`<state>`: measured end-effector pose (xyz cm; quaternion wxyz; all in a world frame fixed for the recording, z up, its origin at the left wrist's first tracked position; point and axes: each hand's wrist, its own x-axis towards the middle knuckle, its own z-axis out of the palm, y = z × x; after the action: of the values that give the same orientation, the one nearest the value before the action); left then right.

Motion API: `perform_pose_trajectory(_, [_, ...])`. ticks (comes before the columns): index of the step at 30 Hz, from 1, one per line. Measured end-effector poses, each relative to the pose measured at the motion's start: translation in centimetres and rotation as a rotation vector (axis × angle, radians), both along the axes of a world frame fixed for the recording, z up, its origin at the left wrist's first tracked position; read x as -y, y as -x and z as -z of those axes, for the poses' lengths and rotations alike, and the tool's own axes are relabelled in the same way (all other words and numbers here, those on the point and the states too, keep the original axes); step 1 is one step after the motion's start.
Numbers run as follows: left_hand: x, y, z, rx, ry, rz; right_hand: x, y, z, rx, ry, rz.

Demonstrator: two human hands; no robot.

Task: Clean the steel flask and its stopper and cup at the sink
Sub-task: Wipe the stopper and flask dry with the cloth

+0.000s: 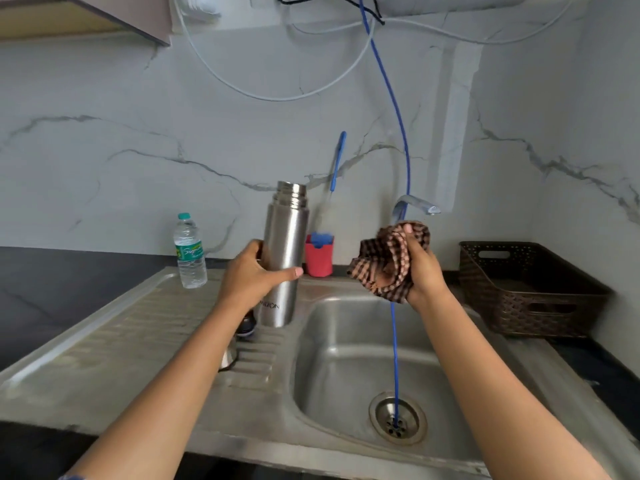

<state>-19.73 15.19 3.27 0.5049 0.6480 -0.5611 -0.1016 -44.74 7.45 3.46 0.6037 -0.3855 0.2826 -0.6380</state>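
Observation:
My left hand grips the steel flask around its middle. The flask is upright and uncapped, its base at the drainboard's edge beside the sink basin. My right hand holds a bunched brown checked cloth over the basin, to the right of the flask and apart from it. On the drainboard, partly hidden under my left forearm, lie a dark stopper and a steel cup.
A red holder with a blue bottle brush stands behind the sink. A plastic water bottle is at the left, a brown basket at the right. A blue hose runs into the drain below the tap.

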Motion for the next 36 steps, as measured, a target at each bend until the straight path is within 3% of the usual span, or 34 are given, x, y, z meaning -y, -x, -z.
perform_pose_trajectory(5, [-0.9, -7.6, -0.6, -0.073, 0.058, -0.202, -0.1, -1.4, 2.8, 0.100, -0.145, -0.216])
perform_pose_trajectory(11, [-1.9, -13.1, 1.4, -0.118, 0.074, -0.335, 0.4, -2.3, 5.3, 0.031, -0.208, -0.204])
perform_pose_trajectory(21, [-1.3, -14.9, 6.2, -0.168, 0.078, -0.444, 0.3, -3.7, 8.4, -0.046, -0.357, -0.248])
perform_pose_trajectory(36, [-0.6, -15.6, 8.0, -0.184, 0.075, -0.475, 0.4, -4.0, 9.0, -0.074, -0.318, -0.337])
